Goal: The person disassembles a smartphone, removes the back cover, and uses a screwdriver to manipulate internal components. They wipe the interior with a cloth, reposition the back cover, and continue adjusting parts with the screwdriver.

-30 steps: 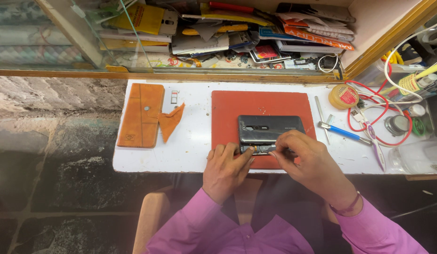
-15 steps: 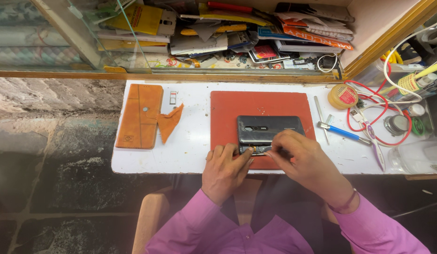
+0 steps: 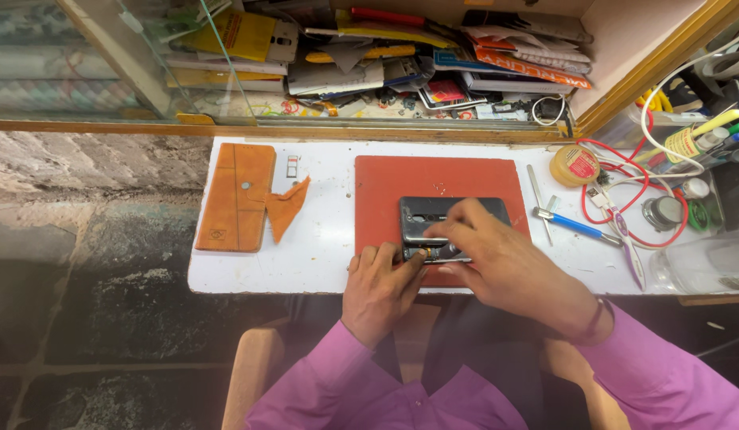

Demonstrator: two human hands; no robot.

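Phone (image 3: pixel 449 227), opened and dark, lies flat on the red mat (image 3: pixel 385 179) at the white table's (image 3: pixel 321 255) centre; you're working its near edge. Your right hand (image 3: pixel 505 263) reaches in from 4 o'clock, fingers curled over the body, pinching something at the lower edge; can't tell what. Your left hand (image 3: pixel 377 291) comes from 6 o'clock, fingertip pressed against the frame, not clasping. Keep the left pinning it flat, pry shallow. Blue-handled tool (image 3: pixel 572 225) sits at 3 o'clock.
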